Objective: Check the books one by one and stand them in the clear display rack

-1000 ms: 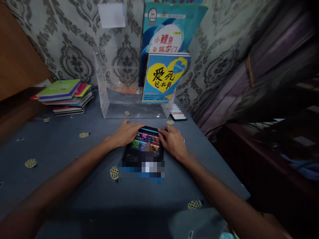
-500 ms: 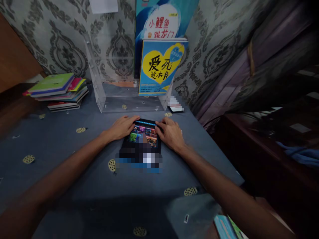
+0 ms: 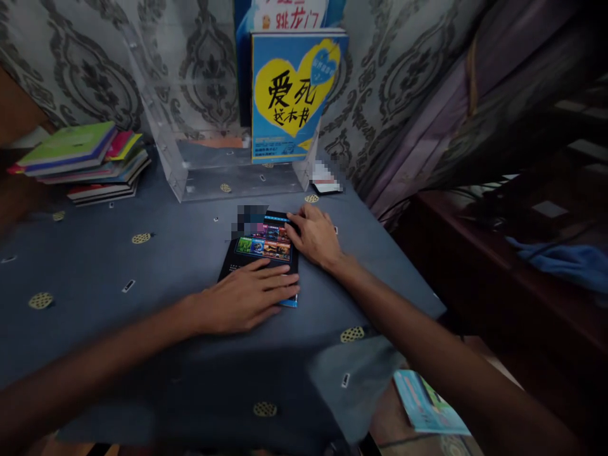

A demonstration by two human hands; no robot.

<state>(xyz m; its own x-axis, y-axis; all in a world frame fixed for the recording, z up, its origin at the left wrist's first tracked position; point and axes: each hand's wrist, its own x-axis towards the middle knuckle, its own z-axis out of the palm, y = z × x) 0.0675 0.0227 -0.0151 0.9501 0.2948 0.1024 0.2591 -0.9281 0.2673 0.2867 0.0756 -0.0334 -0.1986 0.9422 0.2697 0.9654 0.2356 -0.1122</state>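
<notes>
Head view, black book (image 3: 263, 248): flat on tabletop (image 3: 180, 272), before clear stand (image 3: 177, 182).
Left hand (image 3: 249, 294): shifted from far edge to near end, fingers slightly spread; cover likely steadied at both ends.
Right hand (image 3: 316, 237): bent at far right corner; pinching, cannot tell.
Lettering: blue book (image 3: 285, 101) "爱死这本书"; book behind (image 3: 297, 16) "跳龙门".

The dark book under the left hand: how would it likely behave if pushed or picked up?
The dark book lies flat and looks thin, so it would probably slide rather than tip. That slimness suggests it is light and may bend if lifted by one edge. With the left hand spread across its lower part, pushing would likely meet some drag.
</notes>
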